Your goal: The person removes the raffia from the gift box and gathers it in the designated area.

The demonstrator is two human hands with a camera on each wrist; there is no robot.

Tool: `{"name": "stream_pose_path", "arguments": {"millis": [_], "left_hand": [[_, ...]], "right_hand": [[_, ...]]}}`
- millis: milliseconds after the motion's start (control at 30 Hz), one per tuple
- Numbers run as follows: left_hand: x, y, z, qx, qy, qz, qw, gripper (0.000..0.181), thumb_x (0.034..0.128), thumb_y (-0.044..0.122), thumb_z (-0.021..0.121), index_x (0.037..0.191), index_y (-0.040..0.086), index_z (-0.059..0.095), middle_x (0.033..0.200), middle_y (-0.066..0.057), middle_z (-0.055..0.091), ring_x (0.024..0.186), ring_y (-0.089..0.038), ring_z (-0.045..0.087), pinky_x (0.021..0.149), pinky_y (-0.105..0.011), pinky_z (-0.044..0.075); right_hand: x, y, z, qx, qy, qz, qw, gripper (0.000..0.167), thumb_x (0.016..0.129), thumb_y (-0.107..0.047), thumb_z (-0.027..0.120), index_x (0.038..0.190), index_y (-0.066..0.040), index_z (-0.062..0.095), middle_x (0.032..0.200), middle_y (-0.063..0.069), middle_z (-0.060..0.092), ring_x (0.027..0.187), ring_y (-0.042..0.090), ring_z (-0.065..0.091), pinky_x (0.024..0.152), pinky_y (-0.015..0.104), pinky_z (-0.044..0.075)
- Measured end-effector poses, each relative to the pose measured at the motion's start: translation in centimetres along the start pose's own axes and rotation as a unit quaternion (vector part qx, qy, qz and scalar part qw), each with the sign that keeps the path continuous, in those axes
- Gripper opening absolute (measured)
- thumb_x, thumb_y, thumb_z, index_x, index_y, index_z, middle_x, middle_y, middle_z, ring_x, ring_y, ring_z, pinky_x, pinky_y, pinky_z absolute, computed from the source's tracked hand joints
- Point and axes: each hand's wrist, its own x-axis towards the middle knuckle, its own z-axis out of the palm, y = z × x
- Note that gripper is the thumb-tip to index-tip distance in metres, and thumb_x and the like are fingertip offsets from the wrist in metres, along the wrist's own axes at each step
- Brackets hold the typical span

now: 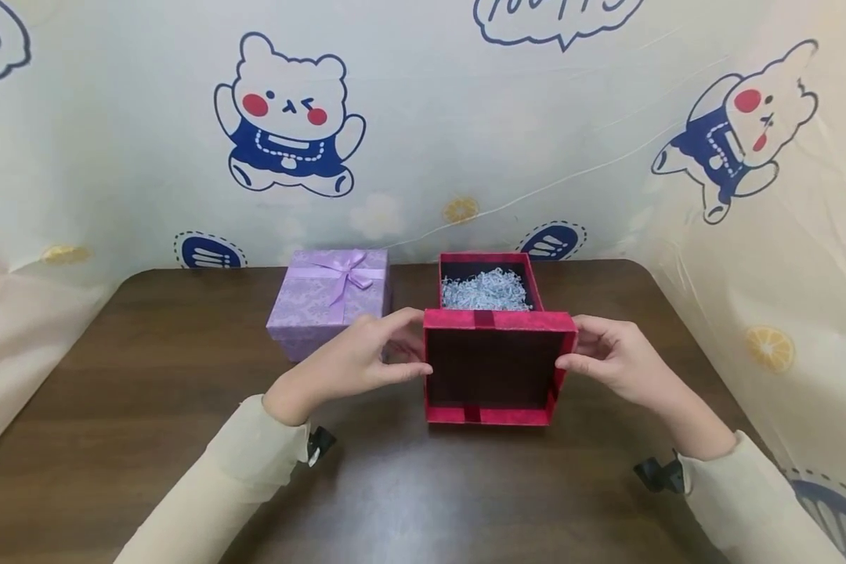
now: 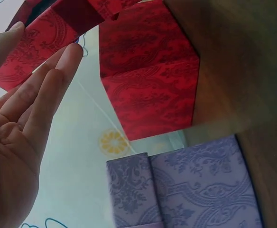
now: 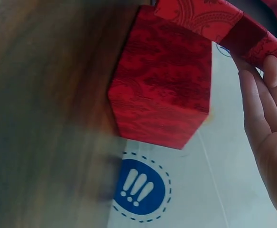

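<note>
A red box lid (image 1: 497,320) is held up on its side in the head view, its dark inside facing me. My left hand (image 1: 356,356) grips its left edge, thumb in front and fingers behind. At the opposite edge my right hand (image 1: 616,360) holds it the same way. Just behind the lid stands the red box (image 1: 529,274), uncovered, with pale blue shredded paper (image 1: 486,291) inside. In the left wrist view the patterned lid (image 2: 39,42) tilts above the left hand (image 2: 24,109); in the right wrist view the right hand (image 3: 266,104) pinches the lid's rim.
A closed purple gift box (image 1: 324,294) with a ribbon bow stands left of the red box, close to the left hand. Both boxes sit near the back edge of the brown wooden table (image 1: 183,376). A printed cloth (image 1: 423,117) hangs behind and along the sides.
</note>
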Motion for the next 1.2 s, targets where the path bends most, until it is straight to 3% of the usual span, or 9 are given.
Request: {"name": "stream_pose_path", "arguments": {"millis": [200,567,767,1000,1200], "left_hand": [[-0.4,-0.3,0.9,-0.032,-0.017,-0.047,0.9982,0.070,0.0848,0.024,0.080,0.141,0.017,0.040,0.100,0.001,0.076,0.087,-0.004,0.072,0.082,-0.023,0.059],[-0.9,-1.1,2.2,-0.030,-0.032,-0.050,0.9978,0.071,0.0843,0.021,0.081,0.141,0.016,0.038,0.096,0.002,0.076,0.084,-0.004,0.071,0.080,-0.022,0.059],[-0.8,-1.4,2.6,-0.028,-0.031,-0.052,0.9978,0.071,0.0851,0.022,0.080,0.143,0.014,0.039,0.099,-0.002,0.077,0.086,-0.006,0.072,0.080,-0.022,0.059],[-0.7,-2.0,3.1,-0.032,-0.024,-0.057,0.9976,0.070,0.0865,0.021,0.078,0.144,0.011,0.040,0.094,-0.003,0.077,0.086,-0.008,0.072,0.080,-0.021,0.059],[-0.4,-2.2,3.5,-0.036,-0.022,-0.070,0.9966,0.069,0.0871,0.020,0.078,0.145,0.009,0.041,0.095,-0.005,0.077,0.087,-0.009,0.072,0.080,-0.021,0.059]], "right_hand": [[-0.3,1.3,0.4,0.054,-0.047,0.021,0.9972,0.038,0.087,0.002,0.072,0.122,0.012,0.060,0.102,-0.019,0.073,0.085,0.009,0.075,0.073,0.024,0.061],[-0.6,3.1,1.0,0.108,-0.111,0.066,0.9857,0.036,0.091,0.001,0.068,0.122,0.014,0.056,0.103,0.000,0.077,0.084,0.015,0.075,0.073,0.032,0.062],[-0.7,3.5,1.3,0.114,-0.116,0.093,0.9823,0.037,0.092,-0.002,0.067,0.123,0.014,0.055,0.104,0.006,0.077,0.087,0.014,0.075,0.074,0.032,0.062],[-0.6,4.3,1.5,0.095,-0.105,0.110,0.9838,0.033,0.093,-0.005,0.066,0.120,0.012,0.058,0.108,0.024,0.072,0.091,0.011,0.074,0.078,0.030,0.061],[-0.3,4.9,1.4,0.051,-0.093,0.123,0.9868,0.025,0.094,-0.011,0.067,0.113,0.005,0.063,0.100,0.020,0.073,0.084,0.013,0.072,0.080,0.027,0.060]]}}
